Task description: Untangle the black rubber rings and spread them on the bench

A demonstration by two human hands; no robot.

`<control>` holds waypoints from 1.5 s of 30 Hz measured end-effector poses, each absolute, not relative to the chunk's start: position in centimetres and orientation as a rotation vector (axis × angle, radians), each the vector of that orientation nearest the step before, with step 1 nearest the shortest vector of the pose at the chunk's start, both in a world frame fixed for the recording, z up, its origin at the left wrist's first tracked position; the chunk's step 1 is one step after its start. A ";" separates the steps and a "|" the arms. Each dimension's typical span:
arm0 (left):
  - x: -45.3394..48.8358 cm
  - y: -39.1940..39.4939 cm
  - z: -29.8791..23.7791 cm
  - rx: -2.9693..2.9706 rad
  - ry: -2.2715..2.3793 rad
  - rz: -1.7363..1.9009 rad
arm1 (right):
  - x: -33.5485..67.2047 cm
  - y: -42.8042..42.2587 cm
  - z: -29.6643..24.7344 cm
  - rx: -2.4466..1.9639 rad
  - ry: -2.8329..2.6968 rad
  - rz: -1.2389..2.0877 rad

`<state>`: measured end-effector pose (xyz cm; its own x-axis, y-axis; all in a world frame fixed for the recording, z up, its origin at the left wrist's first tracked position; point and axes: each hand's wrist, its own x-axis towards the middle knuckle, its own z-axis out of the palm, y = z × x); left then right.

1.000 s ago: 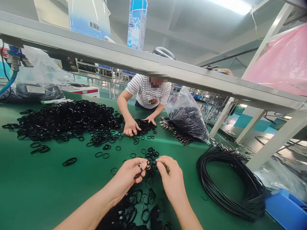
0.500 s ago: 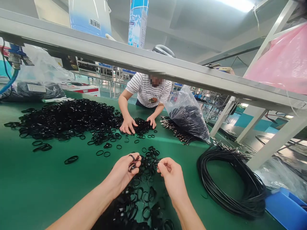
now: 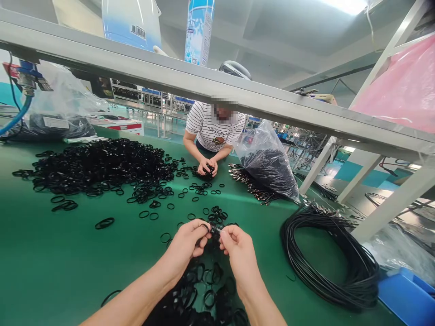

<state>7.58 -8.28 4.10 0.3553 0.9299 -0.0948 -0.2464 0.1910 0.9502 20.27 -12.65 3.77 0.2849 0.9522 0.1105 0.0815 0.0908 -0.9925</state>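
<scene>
My left hand (image 3: pixel 185 246) and my right hand (image 3: pixel 238 251) meet fingertip to fingertip above the green table (image 3: pixel 54 262). Both are closed in a pinch on a small black rubber ring (image 3: pixel 213 229) held between them. Under my wrists lies a heap of black rings (image 3: pixel 200 294), and several loose rings (image 3: pixel 204 213) lie just beyond my fingers. A large pile of black rings (image 3: pixel 98 165) spreads over the far left of the table.
A person in a striped shirt (image 3: pixel 214 129) across the table holds both hands together over rings. A clear bag of dark parts (image 3: pixel 267 165) leans at the back right. A coil of black cable (image 3: pixel 329 258) lies right, a blue bin (image 3: pixel 408 294) beyond it. A metal shelf (image 3: pixel 204 88) crosses overhead.
My two hands have come together onto one ring after being slightly apart. The person opposite has pulled both hands off the ring pile and joined them closer to their body.
</scene>
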 end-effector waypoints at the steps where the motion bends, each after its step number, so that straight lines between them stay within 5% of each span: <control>1: 7.6 -8.2 4.1 0.953 0.782 0.992 | 20.2 -12.6 3.7 -1.315 -1.087 0.867; 31: 7.4 -7.8 4.3 0.476 0.664 0.916 | 20.8 -13.2 3.8 -1.564 -1.538 0.282; 40: 7.2 -8.0 4.3 0.649 0.690 0.928 | 21.0 -12.5 3.4 -1.679 -1.459 0.401; 45: 5.6 -6.5 4.5 1.406 1.067 0.897 | 24.0 -11.8 2.7 -1.924 -1.501 0.313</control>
<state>5.63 -6.51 4.52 0.3070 0.9507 -0.0448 0.1196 0.0081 0.9928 23.98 -11.84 2.71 0.3102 0.9278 0.2071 0.7674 -0.1159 -0.6306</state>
